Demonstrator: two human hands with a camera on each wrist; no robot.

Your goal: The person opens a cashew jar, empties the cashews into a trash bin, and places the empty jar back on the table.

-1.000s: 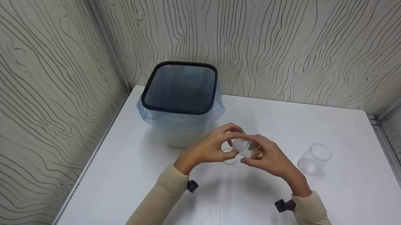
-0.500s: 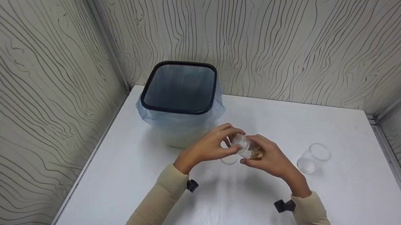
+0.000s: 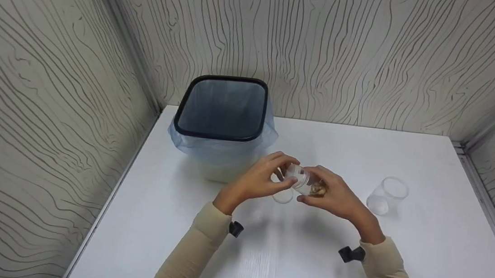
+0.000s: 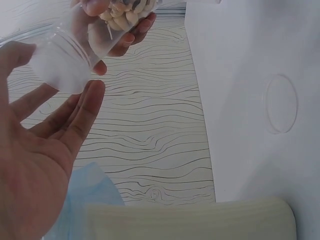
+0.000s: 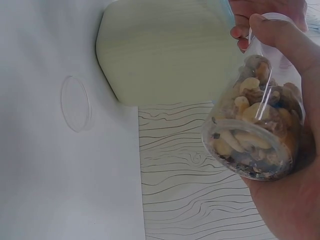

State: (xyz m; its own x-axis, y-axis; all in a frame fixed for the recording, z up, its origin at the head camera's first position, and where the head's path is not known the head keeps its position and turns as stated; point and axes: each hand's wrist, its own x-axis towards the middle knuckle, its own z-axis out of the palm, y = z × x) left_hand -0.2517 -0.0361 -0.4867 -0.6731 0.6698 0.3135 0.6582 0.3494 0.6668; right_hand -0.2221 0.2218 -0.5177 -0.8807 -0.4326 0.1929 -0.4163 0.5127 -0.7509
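Steadying the clear round plastic nut jar [image 5: 254,117] should help: right hand [image 3: 335,196] grips, left hand [image 3: 260,180] pinches its ten-o'clock end.

Jar of nuts [image 5: 257,117]: partly hidden by the right hand [image 3: 335,196]; cut off at the left wrist view's top edge. Clear cap [image 4: 60,70]: partly covered by the left hand [image 3: 256,180]. Clear disc [image 4: 281,104]: from overhead, far edge behind that hand. Bin [image 3: 216,136]: floor, I cannot make out. Sleeves [image 3: 190,249]: cut off, head view's lower edge.
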